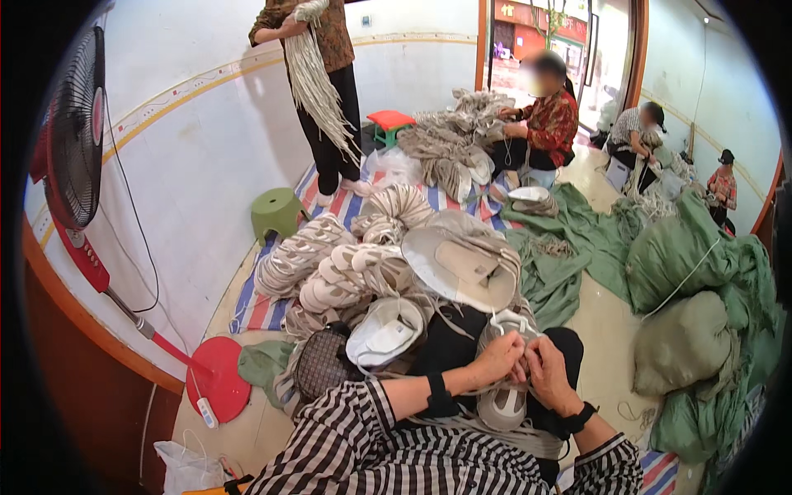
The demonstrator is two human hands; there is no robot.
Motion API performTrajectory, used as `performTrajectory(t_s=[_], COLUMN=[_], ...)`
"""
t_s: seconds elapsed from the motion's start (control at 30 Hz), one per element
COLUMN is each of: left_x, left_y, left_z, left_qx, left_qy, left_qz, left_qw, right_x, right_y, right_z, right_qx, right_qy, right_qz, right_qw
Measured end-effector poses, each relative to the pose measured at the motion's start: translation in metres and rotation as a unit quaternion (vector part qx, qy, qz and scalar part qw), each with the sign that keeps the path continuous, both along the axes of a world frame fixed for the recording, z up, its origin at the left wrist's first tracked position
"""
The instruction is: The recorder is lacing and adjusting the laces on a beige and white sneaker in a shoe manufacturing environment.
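A beige and white shoe upper (502,409) lies across my lap, between my dark-trousered knees. Over its middle, my left hand (500,361) and my right hand (548,371) meet, both closed with fingertips pinched together on it. Any lace end between the fingers is too small to make out. Just beyond my hands, a bundle of nested uppers (462,262) leans with its pale lining up. Left of my left forearm sits another white-lined upper (385,330).
Stacks of beige uppers (305,256) cover a striped sheet (247,307). Left are a green stool (277,211) and a standing fan (76,132); right, green sacks (686,342). Co-workers sit farther back; one person (323,91) stands holding a bunch of pale laces (313,78).
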State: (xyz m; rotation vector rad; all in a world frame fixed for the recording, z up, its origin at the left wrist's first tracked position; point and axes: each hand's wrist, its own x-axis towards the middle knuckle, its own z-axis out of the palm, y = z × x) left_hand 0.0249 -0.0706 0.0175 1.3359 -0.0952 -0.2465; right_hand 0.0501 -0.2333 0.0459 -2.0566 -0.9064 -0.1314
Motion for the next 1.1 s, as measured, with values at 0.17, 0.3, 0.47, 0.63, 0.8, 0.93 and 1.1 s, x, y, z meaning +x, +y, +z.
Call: performTrajectory(t_s=[0.17,0.3,0.47,0.63,0.8,0.93,1.1], left_x=[-0.001,0.004,0.003,0.009,-0.003,-0.004,0.001], left_y=[0.008,0.008,0.016,0.012,0.011,0.014,0.004], left_z=[-0.002,-0.007,-0.008,-0.016,-0.017,-0.023,-0.015], left_qx=[-0.032,-0.107,-0.137,-0.177,-0.158,-0.149,-0.169], left_qy=[0.031,0.068,0.097,0.082,0.090,0.064,0.030], left_qz=[-0.023,-0.049,-0.040,-0.079,-0.066,-0.052,-0.030], left_qw=[0.999,0.991,0.985,0.978,0.981,0.985,0.985], right_x=[-0.001,-0.004,0.002,0.002,0.001,0.004,0.028], right_y=[0.002,0.000,0.005,-0.004,-0.006,-0.001,-0.012], right_z=[0.001,0.006,0.002,0.004,-0.001,0.004,0.030], right_qx=[-0.001,0.004,0.007,0.052,0.022,0.045,-0.026], right_qy=[0.027,0.036,0.046,0.143,0.161,0.193,0.175], right_qz=[-0.008,-0.009,-0.001,0.013,0.021,0.041,0.027], right_qw=[1.000,0.999,0.999,0.988,0.987,0.979,0.984])
